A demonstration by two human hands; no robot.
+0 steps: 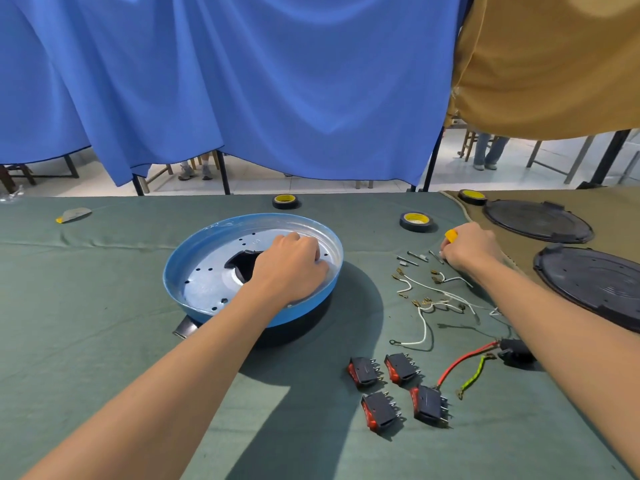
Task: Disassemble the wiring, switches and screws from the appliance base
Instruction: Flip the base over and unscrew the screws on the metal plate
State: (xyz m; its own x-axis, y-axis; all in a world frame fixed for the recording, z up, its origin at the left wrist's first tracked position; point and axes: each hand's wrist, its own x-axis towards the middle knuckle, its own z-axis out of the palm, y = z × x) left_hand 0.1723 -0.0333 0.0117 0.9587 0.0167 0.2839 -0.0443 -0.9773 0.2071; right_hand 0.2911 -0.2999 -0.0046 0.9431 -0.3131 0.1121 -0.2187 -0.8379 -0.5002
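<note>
In front of you hangs a blue curtain [242, 81], and to its right a tan cloth [554, 64]. Under them you see a pale tiled floor [311, 185], wooden chair legs [159, 176], dark metal frame legs [223, 173] and some people's feet [194, 171]. The light is bright.

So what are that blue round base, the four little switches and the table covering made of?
The blue round base looks like sheet metal: a painted blue wall and a bare, dull silvery inside with punched holes. The four switches seem to be black moulded plastic with red rockers and shiny metal prongs. The table covering appears to be matte green woven cloth, since it creases.
</note>
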